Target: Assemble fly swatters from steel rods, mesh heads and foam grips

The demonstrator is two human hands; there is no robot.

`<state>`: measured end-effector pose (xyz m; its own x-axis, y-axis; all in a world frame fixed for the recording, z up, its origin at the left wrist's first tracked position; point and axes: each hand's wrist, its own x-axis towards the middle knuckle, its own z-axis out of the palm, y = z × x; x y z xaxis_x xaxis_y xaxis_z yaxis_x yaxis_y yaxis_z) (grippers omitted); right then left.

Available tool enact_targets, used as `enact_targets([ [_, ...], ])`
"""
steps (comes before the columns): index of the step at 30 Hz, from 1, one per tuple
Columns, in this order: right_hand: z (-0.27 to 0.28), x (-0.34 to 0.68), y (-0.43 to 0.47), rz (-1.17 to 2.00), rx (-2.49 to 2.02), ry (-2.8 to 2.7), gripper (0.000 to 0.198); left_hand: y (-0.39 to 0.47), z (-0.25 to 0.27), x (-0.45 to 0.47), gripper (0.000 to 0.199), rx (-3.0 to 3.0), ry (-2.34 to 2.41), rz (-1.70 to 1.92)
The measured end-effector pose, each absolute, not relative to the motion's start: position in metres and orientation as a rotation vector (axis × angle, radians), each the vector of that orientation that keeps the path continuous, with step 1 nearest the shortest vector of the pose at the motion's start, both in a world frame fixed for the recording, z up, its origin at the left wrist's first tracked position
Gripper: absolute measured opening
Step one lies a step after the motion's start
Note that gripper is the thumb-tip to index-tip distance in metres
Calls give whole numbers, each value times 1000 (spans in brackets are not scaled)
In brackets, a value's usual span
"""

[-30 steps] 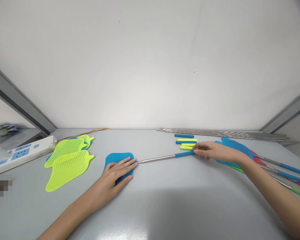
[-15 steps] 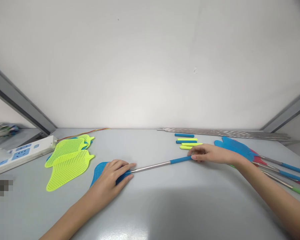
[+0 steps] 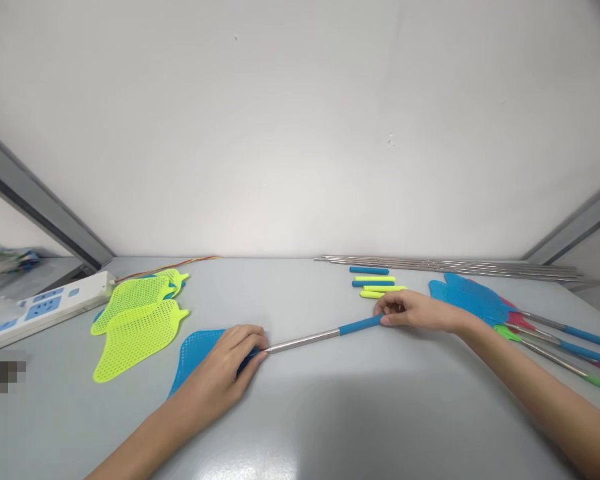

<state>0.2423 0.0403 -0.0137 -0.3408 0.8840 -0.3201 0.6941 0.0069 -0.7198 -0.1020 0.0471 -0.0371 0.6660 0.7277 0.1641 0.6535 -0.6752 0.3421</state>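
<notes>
A fly swatter lies across the table between my hands, with a perforated blue head [image 3: 197, 353], a metal rod [image 3: 304, 341] and a blue handle sleeve [image 3: 360, 325]. My left hand [image 3: 237, 360] is closed on the neck of the swatter, where the head meets the rod, and covers part of the head. The fingers of my right hand [image 3: 400, 311] pinch the far end of the blue sleeve. Just behind that hand lie loose yellow sleeves [image 3: 380, 294] and blue sleeves [image 3: 369, 271].
Yellow swatter heads [image 3: 137, 340] with some blue beneath lie at the left, beside a white power strip [image 3: 75, 297]. Thin metal rods [image 3: 450, 268] run along the wall. At the right are assembled swatters with blue heads [image 3: 467, 298], partly overlapping red and green ones.
My left hand has closed around the swatter's neck. The blue head has shifted left and toward me, and more of it shows. My right hand stays at the sleeve's end, moved very slightly.
</notes>
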Motion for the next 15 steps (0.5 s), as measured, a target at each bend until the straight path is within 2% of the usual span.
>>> enact_targets([
  [15,4,225,32,1478,-1452,-1695,33,41,-29,-99,14,2708,1148,417],
])
